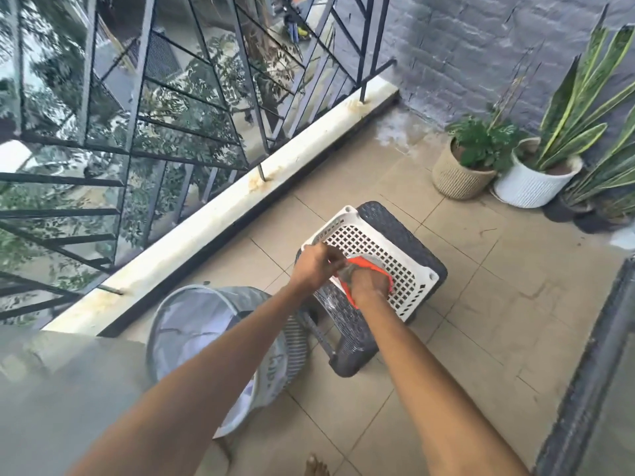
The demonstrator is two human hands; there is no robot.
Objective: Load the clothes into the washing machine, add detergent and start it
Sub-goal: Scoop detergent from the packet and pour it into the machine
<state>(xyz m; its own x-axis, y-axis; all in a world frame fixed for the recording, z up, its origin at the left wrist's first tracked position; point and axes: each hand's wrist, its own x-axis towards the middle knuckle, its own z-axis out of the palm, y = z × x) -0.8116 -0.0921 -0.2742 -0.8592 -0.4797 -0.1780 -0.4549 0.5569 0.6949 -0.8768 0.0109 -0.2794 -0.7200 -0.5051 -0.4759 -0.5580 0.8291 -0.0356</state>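
Head view: on a tiled balcony floor, a white perforated laundry basket sits on a dark woven stool. Inside it lies an orange and grey garment. The right hand is curled down over the garment, grasping it. The left hand pinches the same cloth at its edge, near the basket's rim. Just beside the stool stands a grey mesh hamper with white cloth inside. Potted plants line the brick wall, well apart.
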